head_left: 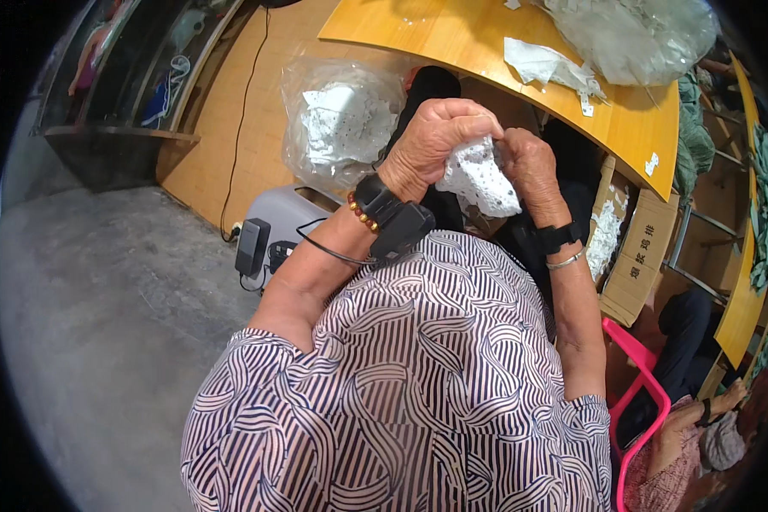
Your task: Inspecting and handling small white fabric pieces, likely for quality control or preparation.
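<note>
Between my two hands hangs a white piece (482,181) dotted with small dark spots or holes, perhaps fabric or thin sheet. My left hand (444,141) pinches its upper left edge, fingers curled and thumb pressed down. At its upper right, my right hand (531,166) is closed with the fingers bent in; the piece's edge partly disappears there. Both hands are held up in front of my body, close together, short of the table's edge.
A yellow wooden table (435,30) carries white scraps (542,64) and a clear plastic bag (631,38). Left stands another plastic bag of white perforated pieces (341,119). A cardboard box (640,256) is at right, beside a pink chair (636,350). Another person's arm (678,427) shows lower right.
</note>
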`<state>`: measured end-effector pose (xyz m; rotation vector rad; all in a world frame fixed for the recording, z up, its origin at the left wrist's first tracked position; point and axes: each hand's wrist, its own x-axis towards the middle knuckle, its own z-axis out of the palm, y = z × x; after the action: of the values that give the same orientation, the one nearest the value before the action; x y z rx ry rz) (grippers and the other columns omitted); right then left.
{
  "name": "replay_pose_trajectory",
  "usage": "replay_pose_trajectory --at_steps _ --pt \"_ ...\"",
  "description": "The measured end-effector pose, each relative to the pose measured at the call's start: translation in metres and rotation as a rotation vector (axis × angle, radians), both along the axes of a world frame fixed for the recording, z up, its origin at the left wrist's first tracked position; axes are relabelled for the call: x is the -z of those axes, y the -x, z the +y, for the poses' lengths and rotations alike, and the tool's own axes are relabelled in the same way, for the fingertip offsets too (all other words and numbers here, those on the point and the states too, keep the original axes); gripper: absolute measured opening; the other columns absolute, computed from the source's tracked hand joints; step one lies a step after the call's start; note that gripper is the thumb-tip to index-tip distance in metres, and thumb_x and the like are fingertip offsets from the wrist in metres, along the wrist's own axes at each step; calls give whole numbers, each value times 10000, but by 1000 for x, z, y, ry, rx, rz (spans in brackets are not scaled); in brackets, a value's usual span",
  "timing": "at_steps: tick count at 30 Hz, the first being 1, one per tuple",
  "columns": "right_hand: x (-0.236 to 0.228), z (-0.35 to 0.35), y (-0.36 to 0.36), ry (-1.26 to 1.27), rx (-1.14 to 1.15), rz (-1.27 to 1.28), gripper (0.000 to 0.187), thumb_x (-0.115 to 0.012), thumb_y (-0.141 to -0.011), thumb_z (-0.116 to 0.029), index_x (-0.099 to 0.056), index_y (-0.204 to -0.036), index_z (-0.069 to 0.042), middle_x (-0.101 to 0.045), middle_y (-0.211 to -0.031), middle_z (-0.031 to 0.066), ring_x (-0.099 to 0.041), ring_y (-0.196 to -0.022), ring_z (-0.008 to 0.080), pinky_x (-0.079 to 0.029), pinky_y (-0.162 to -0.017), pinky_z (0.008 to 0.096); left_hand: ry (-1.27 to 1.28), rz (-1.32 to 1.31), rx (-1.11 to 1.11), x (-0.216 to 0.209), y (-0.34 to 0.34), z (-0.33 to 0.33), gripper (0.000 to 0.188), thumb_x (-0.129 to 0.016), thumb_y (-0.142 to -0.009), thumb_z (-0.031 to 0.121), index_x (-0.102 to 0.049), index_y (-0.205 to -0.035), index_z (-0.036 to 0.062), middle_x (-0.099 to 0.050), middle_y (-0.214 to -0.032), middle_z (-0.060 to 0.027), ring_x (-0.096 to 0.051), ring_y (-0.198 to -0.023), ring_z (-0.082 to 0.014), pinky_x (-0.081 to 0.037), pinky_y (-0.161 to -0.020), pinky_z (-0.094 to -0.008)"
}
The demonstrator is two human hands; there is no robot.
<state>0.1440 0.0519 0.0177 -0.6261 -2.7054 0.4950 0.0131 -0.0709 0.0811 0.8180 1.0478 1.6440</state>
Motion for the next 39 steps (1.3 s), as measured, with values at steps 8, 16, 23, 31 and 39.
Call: replay_pose_trajectory --at_steps 8,16,23,31,39 --pt "8 20 -19 118 75 -104 161 -601 -733 -157 -595 -833 -31 -579 -808 137 -556 -786 300 -435 -666 357 55 -690 -30 33 0 3 378 -510 -870 334 -590 -923 -31 -582 -716 -41 -571 -598 -96 -495 -566 -241" --pt "-35 -4 -5 978 -275 256 226 -633 -742 -219 -593 -800 -5 -548 -726 27 -517 -709 123 -414 -643 261 123 -425 -99 36 -6 10 563 -435 -863 484 -551 -1024 -43 -562 -797 -52 -559 -711 -108 -484 -628 -247" --pt "-39 -3 -7 1414 -164 301 106 -643 -751 -115 -596 -797 -32 -568 -733 -27 -500 -657 43 -408 -610 183 142 -363 -13 33 3 0 383 -654 -748 196 -541 -1056 -1 -585 -827 -46 -560 -719 -112 -482 -666 -244" --pt "-35 6 -9 1627 -88 521 113 -600 -796 -92 -571 -876 -18 -601 -805 27 -556 -705 85 -458 -669 219 320 -321 17 59 7 -25 249 -682 -694 68 -578 -909 -4 -610 -792 -43 -578 -683 -114 -496 -625 -238" --pt "-19 4 -7 1745 43 591 112 -569 -812 -73 -571 -904 -10 -620 -853 62 -588 -774 127 -472 -728 260 69 -656 -65 63 5 -18 202 -589 -814 193 -585 -943 37 -618 -904 -89 -597 -841 -196 -475 -777 -363"
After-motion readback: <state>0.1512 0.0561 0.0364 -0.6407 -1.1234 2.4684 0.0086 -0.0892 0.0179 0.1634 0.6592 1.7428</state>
